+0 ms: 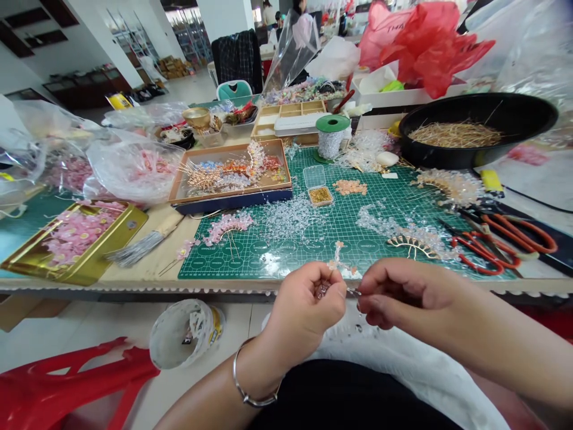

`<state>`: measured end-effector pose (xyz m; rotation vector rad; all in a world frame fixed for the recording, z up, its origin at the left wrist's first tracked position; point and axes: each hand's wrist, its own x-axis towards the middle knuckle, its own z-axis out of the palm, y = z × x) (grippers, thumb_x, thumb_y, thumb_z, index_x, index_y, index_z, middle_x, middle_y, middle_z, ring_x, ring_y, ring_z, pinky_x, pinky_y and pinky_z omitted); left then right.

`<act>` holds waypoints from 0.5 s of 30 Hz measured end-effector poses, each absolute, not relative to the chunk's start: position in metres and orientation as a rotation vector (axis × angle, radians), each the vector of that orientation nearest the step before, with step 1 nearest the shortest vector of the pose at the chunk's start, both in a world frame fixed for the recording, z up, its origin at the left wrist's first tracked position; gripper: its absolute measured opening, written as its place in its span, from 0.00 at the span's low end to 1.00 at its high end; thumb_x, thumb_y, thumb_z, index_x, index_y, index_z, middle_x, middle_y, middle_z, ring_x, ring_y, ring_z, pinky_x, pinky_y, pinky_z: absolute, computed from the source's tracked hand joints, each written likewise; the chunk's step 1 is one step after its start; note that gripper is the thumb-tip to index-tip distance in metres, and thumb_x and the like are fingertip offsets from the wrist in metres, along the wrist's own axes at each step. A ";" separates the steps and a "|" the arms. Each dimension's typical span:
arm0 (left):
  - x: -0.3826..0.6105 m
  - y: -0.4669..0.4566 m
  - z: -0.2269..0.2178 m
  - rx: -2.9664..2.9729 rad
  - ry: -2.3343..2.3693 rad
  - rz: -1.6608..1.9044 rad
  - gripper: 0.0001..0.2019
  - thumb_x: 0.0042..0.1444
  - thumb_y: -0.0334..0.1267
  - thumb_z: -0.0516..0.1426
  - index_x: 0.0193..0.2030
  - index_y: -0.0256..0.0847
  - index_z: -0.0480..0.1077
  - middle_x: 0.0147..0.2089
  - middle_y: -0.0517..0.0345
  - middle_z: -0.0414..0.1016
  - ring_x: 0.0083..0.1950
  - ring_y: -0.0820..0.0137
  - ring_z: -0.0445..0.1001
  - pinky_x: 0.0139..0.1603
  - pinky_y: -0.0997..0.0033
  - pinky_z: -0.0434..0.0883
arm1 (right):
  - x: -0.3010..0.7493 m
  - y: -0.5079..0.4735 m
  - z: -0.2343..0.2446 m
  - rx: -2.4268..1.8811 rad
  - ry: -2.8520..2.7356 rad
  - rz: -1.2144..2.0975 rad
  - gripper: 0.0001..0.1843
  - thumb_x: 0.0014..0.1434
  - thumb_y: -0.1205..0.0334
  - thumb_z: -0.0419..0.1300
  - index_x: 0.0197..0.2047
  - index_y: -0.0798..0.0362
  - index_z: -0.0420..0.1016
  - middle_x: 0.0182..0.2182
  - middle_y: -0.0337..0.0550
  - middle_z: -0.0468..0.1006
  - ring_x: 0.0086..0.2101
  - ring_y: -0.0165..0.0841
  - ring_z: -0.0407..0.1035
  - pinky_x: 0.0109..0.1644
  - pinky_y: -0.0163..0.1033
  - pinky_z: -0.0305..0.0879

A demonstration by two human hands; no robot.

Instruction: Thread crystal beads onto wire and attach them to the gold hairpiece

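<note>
Left hand (304,304) closed on a small beaded sprig (322,290), right hand (407,292) pinching a thin wire (353,292); both held in the air just off the near edge of the desk (134,276), below the green cutting mat (215,263).

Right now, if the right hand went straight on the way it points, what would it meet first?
Probably the left hand and the small beaded piece it pinches, close ahead, though depth is hard to judge.

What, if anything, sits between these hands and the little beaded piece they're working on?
Nothing visible. The left hand pinches the small beaded piece directly, and the right hand grips the thin wire running from it, with only open air between them.
</note>
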<state>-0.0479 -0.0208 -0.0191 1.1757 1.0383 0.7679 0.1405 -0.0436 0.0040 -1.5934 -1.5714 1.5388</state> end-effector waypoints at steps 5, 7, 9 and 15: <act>-0.046 -0.024 -0.021 1.194 1.027 0.766 0.04 0.51 0.36 0.56 0.28 0.41 0.65 0.24 0.65 0.60 0.26 0.75 0.56 0.26 0.74 0.56 | 0.137 -0.043 0.000 -1.560 -1.546 1.503 0.13 0.65 0.52 0.59 0.32 0.50 0.73 0.29 0.42 0.79 0.31 0.35 0.71 0.36 0.40 0.66; -0.046 -0.025 -0.021 1.195 1.021 0.763 0.04 0.51 0.35 0.56 0.28 0.41 0.64 0.24 0.65 0.60 0.26 0.75 0.56 0.26 0.74 0.57 | 0.137 -0.041 -0.001 -1.446 -1.439 1.644 0.16 0.65 0.48 0.59 0.32 0.50 0.73 0.29 0.41 0.79 0.32 0.34 0.72 0.37 0.38 0.68; -0.046 -0.026 -0.021 1.201 1.022 0.762 0.04 0.51 0.35 0.56 0.27 0.41 0.64 0.24 0.65 0.60 0.26 0.75 0.57 0.26 0.74 0.57 | 0.138 -0.038 -0.001 -1.362 -1.342 1.787 0.18 0.64 0.45 0.60 0.33 0.51 0.73 0.29 0.42 0.80 0.31 0.33 0.73 0.37 0.37 0.69; -0.045 -0.028 -0.022 1.241 1.033 0.750 0.04 0.54 0.35 0.55 0.29 0.41 0.64 0.25 0.64 0.62 0.28 0.74 0.59 0.28 0.73 0.59 | 0.134 -0.030 0.003 -1.372 -1.234 1.912 0.16 0.57 0.49 0.69 0.32 0.53 0.75 0.30 0.42 0.82 0.29 0.30 0.74 0.34 0.35 0.71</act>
